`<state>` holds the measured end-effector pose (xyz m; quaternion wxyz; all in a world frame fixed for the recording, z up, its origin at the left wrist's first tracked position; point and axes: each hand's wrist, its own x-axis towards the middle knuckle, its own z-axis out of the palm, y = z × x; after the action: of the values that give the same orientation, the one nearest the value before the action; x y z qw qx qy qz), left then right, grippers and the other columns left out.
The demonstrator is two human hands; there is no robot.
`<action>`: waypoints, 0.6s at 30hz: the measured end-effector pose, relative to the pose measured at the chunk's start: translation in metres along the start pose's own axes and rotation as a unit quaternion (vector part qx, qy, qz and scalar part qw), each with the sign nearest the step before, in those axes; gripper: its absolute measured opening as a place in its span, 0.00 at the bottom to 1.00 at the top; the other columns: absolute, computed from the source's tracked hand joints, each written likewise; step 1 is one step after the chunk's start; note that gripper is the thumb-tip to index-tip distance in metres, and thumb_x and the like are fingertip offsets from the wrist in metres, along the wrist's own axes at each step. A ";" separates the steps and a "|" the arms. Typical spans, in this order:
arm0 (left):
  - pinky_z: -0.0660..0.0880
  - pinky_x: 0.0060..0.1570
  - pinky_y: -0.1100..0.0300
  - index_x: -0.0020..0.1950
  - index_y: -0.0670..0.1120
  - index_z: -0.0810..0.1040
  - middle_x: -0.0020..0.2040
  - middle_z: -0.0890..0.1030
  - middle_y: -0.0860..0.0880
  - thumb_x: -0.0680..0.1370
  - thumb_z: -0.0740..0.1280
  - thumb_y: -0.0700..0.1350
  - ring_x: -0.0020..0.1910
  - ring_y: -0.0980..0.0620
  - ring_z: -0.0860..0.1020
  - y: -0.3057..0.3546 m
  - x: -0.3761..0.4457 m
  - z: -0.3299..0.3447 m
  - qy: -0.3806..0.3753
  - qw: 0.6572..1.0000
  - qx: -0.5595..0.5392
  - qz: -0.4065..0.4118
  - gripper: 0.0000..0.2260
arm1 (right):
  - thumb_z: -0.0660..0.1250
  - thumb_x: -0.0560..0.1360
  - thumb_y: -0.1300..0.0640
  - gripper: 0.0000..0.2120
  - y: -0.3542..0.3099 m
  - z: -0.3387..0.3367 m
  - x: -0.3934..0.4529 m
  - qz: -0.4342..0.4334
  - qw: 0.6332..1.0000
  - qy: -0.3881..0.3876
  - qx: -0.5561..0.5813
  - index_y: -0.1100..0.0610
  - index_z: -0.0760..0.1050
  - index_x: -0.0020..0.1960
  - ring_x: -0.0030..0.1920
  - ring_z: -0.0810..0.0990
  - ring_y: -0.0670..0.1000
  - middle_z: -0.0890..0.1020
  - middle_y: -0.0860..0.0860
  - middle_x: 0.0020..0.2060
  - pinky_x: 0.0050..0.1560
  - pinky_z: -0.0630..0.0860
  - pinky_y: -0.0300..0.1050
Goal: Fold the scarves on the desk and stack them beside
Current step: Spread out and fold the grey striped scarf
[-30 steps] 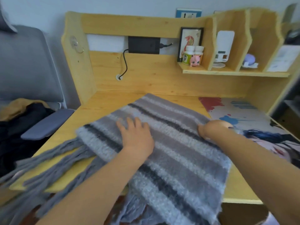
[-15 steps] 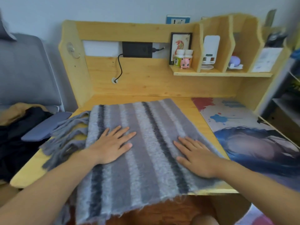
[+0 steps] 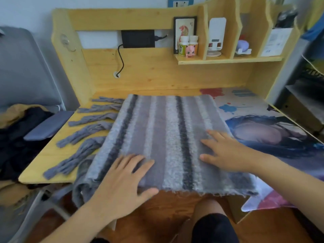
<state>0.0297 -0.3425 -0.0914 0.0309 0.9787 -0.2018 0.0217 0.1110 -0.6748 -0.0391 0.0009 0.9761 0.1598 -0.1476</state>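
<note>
Head view: scarf (image 3: 163, 137) overhangs desk (image 3: 52, 155), end hidden.

No legible text anywhere. Faint print on the white box (image 3: 275, 42), upper right of the frame, too blurred to read. Labels on the two bottles (image 3: 188, 45) on the shelf likewise unreadable. Dark marks on the white stand (image 3: 216, 35) and on the blue plate (image 3: 180, 1) at top centre too small to make out.

fuzzy woollen scarf (image 3: 163, 137), matt wooden desk (image 3: 52, 155)
</note>
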 end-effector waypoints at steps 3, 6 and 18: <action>0.54 0.78 0.42 0.83 0.61 0.47 0.83 0.57 0.50 0.73 0.61 0.76 0.81 0.42 0.58 -0.021 -0.019 0.019 -0.015 0.993 0.115 0.016 0.45 | 0.52 0.71 0.20 0.47 -0.016 0.009 -0.018 -0.095 0.995 0.012 0.010 0.42 0.42 0.82 0.81 0.39 0.49 0.41 0.44 0.81 0.80 0.47 0.53; 0.67 0.72 0.40 0.83 0.53 0.60 0.77 0.70 0.43 0.68 0.81 0.54 0.75 0.38 0.70 -0.041 -0.018 0.023 0.021 0.991 0.120 -0.047 0.48 | 0.59 0.70 0.22 0.54 -0.037 0.040 -0.023 -0.138 0.987 0.038 -0.072 0.43 0.34 0.81 0.81 0.39 0.53 0.39 0.46 0.81 0.79 0.45 0.55; 0.73 0.67 0.49 0.74 0.48 0.76 0.71 0.77 0.47 0.57 0.83 0.32 0.70 0.44 0.76 -0.079 -0.058 0.026 0.097 0.991 0.088 -0.024 0.46 | 0.75 0.69 0.58 0.51 -0.003 0.073 -0.041 -0.099 0.967 0.146 -0.183 0.48 0.49 0.83 0.73 0.68 0.63 0.62 0.58 0.78 0.67 0.75 0.55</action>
<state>0.0083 -0.2490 -0.1250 -0.0353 0.9755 -0.1716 0.1330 0.0518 -0.6884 -0.0967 0.1420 0.9494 0.2785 0.0292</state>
